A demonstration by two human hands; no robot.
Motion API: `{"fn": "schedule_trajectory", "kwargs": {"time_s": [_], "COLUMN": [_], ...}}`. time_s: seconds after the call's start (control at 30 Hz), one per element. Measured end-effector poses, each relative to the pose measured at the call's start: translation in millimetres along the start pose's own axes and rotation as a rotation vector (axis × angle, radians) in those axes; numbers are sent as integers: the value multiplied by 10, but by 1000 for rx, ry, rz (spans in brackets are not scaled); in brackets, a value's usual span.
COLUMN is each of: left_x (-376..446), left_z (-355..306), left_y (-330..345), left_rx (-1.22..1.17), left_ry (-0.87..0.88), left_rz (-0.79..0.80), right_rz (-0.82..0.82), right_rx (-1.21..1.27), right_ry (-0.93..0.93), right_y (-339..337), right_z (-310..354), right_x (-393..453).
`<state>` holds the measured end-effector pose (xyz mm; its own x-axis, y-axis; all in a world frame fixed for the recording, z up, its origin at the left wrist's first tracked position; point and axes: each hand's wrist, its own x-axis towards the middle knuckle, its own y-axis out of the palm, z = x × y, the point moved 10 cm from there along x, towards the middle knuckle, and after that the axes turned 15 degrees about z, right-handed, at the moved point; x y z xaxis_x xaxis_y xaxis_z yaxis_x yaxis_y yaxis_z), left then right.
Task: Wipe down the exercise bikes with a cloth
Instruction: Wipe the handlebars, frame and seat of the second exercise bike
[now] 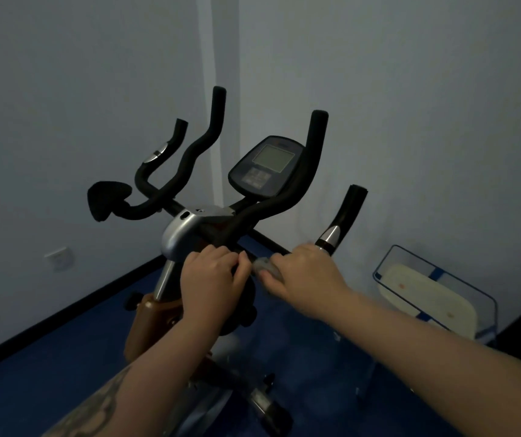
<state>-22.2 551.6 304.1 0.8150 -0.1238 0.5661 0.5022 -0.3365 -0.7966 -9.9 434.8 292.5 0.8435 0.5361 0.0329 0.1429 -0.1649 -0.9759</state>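
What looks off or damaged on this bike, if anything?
One oddity: the lower right handlebar has a ragged grip end, while the other bar ends are rounded. Otherwise normal: left hand grips the bar, right hand holds the cloth on it.

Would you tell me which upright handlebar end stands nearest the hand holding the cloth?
The short one with the chrome band, right above the right hand gripping the cloth; the others rise further left.

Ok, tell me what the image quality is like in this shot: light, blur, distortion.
Head view: dim, bluish light, so the black handlebar loses surface detail; the console screen shows no glare; the right hand and grey cloth are slightly motion-blurred, the left hand sharper; wide-angle distortion bends the wall corner and floor edge.
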Motion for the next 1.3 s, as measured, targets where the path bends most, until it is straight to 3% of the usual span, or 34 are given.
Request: {"fn": "schedule_trajectory", "kwargs": {"time_s": [0.1,0.2,0.27,0.37,0.53,0.67,0.8,0.93,1.0,1.1,1.2,1.3], "left_x": [3,14,4,2,16,26,1,-42,-39,-22,-29,-38], "left_z": [25,40,29,20,38,39,36,75,105,120,122,112], "left_y": [3,13,3,7,26,44,22,-27,-45,-67,-76,-62], "left_rx": [-21,-12,-7,-11,-4,25,34,10,-9,-14,-15,-25], "left_ry": [-31,-28,-14,-9,-34,-36,-28,-79,-125,-163,-165,-158], "left_rz": [-4,-20,-35,-13,13,-2,0,-35,-43,-51,-31,2], "right_rz": [-123,-202,-76,95,-26,120,235,56,6,63,165,120], "right_rx": [44,13,-87,-2,133,-18,62,-10,9,-1,-58,125], "right_ry": [20,179,217,196,-1,83,196,44,54,189,155,77], "right_y": [-20,-79,-18,123,7,163,193,145,132,159,241,165], "right_z": [-273,-171,86,127,32,85,35,151,125,89,199,56], "right_x": [-262,-158,119,331,53,295,556,190,99,319,532,405]}}
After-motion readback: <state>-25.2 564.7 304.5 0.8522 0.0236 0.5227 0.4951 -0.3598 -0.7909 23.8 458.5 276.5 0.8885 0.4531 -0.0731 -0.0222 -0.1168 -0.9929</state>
